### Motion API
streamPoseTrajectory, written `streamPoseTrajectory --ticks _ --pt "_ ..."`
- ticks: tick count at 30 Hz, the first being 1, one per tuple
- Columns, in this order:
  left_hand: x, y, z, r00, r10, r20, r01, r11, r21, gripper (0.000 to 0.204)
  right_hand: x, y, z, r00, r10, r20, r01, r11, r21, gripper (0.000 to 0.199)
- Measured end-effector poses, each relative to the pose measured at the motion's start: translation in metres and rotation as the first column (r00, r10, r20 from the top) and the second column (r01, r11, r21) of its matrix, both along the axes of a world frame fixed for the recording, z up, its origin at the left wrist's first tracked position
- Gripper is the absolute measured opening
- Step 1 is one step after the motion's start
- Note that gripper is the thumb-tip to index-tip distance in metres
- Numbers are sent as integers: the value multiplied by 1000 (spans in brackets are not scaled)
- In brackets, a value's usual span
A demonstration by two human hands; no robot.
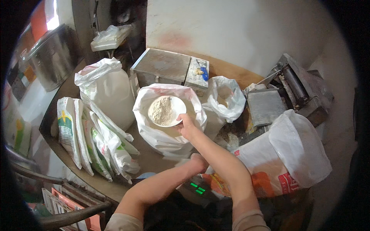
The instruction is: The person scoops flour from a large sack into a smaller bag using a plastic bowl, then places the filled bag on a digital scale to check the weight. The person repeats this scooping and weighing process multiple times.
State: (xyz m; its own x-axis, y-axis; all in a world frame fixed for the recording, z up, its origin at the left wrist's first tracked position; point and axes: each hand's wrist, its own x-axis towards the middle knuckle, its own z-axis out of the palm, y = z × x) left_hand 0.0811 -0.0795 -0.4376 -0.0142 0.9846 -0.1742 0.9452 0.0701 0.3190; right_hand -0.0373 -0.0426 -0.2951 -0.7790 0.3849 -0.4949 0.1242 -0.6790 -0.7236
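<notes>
My right hand (186,127) grips the near right rim of a white bowl (178,107). A heap of pale flour (161,110) fills much of the bowl's left side. The bowl is over the mouth of an open white sack (148,133), whose rim is rolled outward. My left hand (199,163) is curled closed below the right forearm, close to the sack's near right side. Its fingers are mostly hidden, so anything inside them cannot be made out. Just below that hand, a scale display (198,188) glows green.
Folded printed sacks (77,133) lean at the left beside a tall white sack (110,96). Behind the open sack stands a metal-lidded box (162,63). A smaller lined bag (227,100), a roller machine (296,86) and a large printed sack (269,161) crowd the right.
</notes>
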Motion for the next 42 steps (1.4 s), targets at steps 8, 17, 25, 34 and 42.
streamPoseTrajectory --ticks 8,17,25,34,42 --pt "-19 -5 76 989 -140 44 147 949 -277 29 43 19 125 978 -148 -147 169 976 139 46" --pt "-59 33 -12 960 -204 191 258 912 -320 39 229 85 355 911 -134 -390 353 741 571 60" --pt "-55 41 0 971 -119 206 174 946 -273 40 451 112 386 881 -472 -24 241 406 881 56" --pt "-69 36 4 973 -109 202 187 885 -425 48 487 115 358 878 -478 -14 258 448 856 48" --pt "-93 17 -9 912 84 402 122 879 -461 34 493 144 333 885 -465 -9 307 570 762 53"
